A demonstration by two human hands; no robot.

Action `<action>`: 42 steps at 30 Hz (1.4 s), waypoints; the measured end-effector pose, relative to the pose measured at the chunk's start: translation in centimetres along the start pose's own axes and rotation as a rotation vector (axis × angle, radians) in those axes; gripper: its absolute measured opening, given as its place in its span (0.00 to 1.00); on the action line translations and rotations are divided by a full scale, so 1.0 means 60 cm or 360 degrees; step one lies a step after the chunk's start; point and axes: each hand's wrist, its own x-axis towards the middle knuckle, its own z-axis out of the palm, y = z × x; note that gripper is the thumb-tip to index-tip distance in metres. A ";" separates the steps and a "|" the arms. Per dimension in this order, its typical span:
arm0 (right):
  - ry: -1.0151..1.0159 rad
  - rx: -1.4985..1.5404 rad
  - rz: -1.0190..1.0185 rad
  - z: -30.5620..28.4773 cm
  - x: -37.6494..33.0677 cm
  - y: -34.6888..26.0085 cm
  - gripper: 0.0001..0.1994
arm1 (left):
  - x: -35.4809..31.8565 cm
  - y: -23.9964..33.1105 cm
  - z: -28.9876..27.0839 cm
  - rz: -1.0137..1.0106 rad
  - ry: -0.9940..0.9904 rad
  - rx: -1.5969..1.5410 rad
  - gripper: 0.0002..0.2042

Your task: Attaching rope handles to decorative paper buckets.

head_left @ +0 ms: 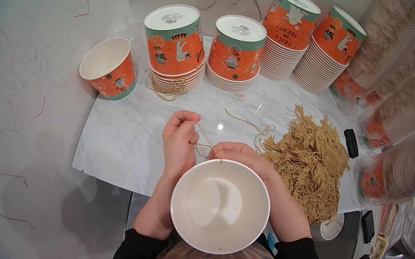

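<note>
A white-lined paper bucket (220, 207) is tilted toward me in front of my body, its open mouth facing up. A thin tan string (206, 134) runs from its far rim to my left hand (180, 139), whose fingertips are closed in a pinch on it. My right hand (243, 155) is against the far side of the bucket, fingers closed around the string near the rim. The bucket's outer wall and part of my right fingers are hidden. Right of my right hand lies a big heap of tan strings (310, 169), with one loose strand trailing left.
Upside-down stacks of orange and green paper buckets (175, 42) line the back of the marble-patterned table (117, 142), one with strings hanging from it. A single bucket (110, 69) leans at the left edge. Plastic-wrapped stacks (414, 109) and a black object (351, 143) are at right.
</note>
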 end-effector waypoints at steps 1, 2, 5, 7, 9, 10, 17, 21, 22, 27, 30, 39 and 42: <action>0.0002 0.0000 -0.0002 -0.001 -0.002 0.002 0.07 | 0.000 0.001 -0.003 0.0079 0.0014 -0.0061 0.05; 0.0081 -0.0061 -0.0054 -0.002 -0.004 0.005 0.07 | -0.001 0.002 -0.005 0.0157 0.0028 -0.0122 0.06; 0.0154 -0.0097 -0.0134 -0.015 -0.009 0.009 0.07 | -0.005 0.008 -0.009 0.0312 0.0162 -0.0120 0.06; 0.0146 -0.0074 -0.0161 -0.019 -0.012 0.009 0.07 | -0.015 0.007 -0.005 0.0360 0.0181 -0.0111 0.07; 0.0061 -0.0175 -0.0243 -0.018 -0.014 0.009 0.07 | -0.024 0.007 -0.005 0.0477 0.0238 -0.0143 0.08; 0.0060 -0.0176 -0.0243 -0.016 -0.015 0.009 0.07 | -0.027 0.009 -0.005 0.0478 0.0238 -0.0144 0.08; 0.0053 -0.0425 -0.0366 -0.010 -0.019 0.010 0.07 | -0.037 0.020 -0.014 0.0610 0.0320 -0.0140 0.11; 0.0020 -0.0784 -0.0598 -0.003 -0.024 0.000 0.08 | -0.054 0.025 -0.023 0.0649 0.0222 -0.0165 0.12; 0.0020 -0.0784 -0.0598 -0.004 -0.026 -0.002 0.08 | -0.059 0.027 -0.025 0.0648 0.0222 -0.0165 0.12; -0.0076 -0.1185 -0.0836 -0.002 -0.026 -0.011 0.08 | -0.067 0.035 -0.042 0.0639 0.0123 -0.0163 0.11; -0.0065 -0.1214 -0.0853 -0.008 -0.023 -0.009 0.11 | -0.050 0.051 -0.054 0.0261 -0.0090 -0.0063 0.05; -0.0140 -0.0423 0.0003 0.010 0.030 -0.035 0.29 | -0.018 0.075 0.027 0.0023 -0.0583 0.0816 0.14; -0.0164 -0.0297 0.0020 -0.009 0.038 -0.045 0.31 | -0.016 0.071 0.041 -0.0005 -0.0656 0.0808 0.11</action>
